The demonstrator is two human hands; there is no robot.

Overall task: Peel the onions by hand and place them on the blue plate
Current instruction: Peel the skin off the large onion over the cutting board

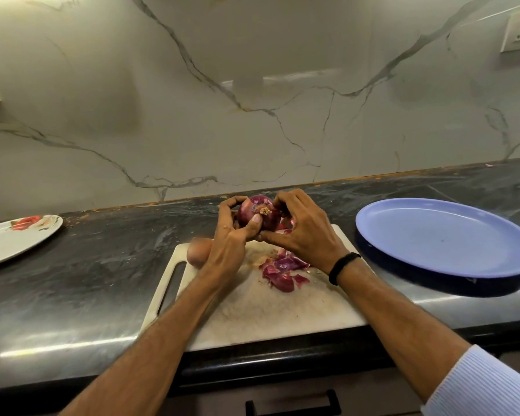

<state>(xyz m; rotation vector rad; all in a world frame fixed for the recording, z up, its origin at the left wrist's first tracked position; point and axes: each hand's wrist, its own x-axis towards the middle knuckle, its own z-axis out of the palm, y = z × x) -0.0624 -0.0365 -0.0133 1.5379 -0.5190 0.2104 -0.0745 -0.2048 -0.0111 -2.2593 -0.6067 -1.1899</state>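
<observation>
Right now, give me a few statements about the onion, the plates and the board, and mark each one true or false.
1. The left hand and the right hand both hold the red onion. True.
2. The blue plate already holds a peeled onion. False: no onion lies on it.
3. Loose red skins lie on the cutting board. True.
4. The blue plate is on the person's left. False: it is on the right; the floral plate is on the left.
</observation>
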